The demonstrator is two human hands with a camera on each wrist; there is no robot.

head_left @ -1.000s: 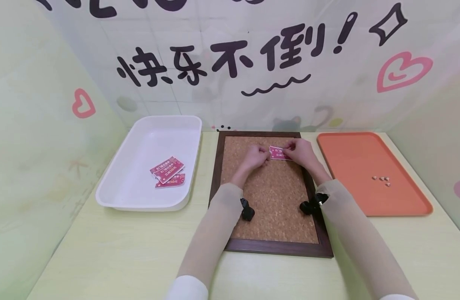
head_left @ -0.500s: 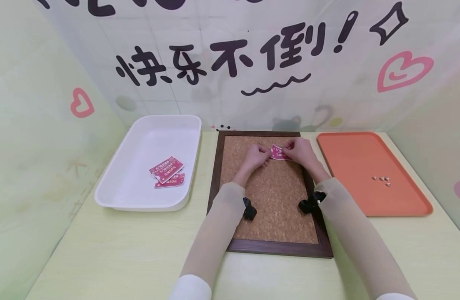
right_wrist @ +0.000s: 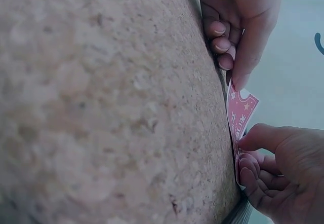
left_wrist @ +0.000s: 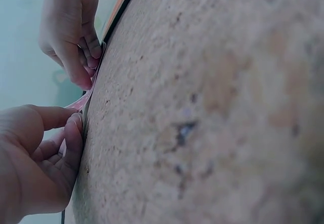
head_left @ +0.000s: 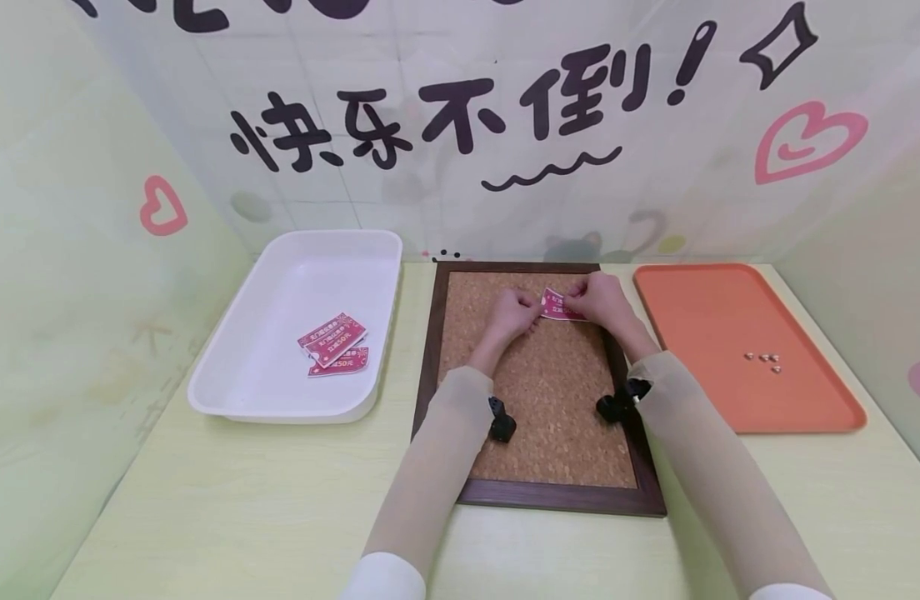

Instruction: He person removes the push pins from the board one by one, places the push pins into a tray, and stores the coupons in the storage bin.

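Note:
A small red paper coupon (head_left: 553, 305) with white lettering lies against the upper right of a framed cork board (head_left: 546, 400). At its left end my left hand (head_left: 512, 313) pinches the lower corner between thumb and fingers. My right hand (head_left: 604, 302) covers the coupon's right half, thumb and fingers pinched together at its middle; I cannot tell if a pin sits between them. From the right wrist view, the coupon (right_wrist: 241, 102) bows outward near the left thumb, and the curled right fingers (right_wrist: 249, 176) lie close over the cork.
To the left, a white plastic basin (head_left: 272, 350) holds several similar coupons (head_left: 334, 340). An orange tray (head_left: 700, 333) with several small silver pieces (head_left: 765, 358) is on the right. The board's dark wooden frame (head_left: 557, 496) faces the table's near side; a printed wall stands behind.
The coupon lay nearly flat a second ago; its left part now curves and its upper left corner is tilted. My left forearm has shifted slightly right; both hands stay nearly in place.

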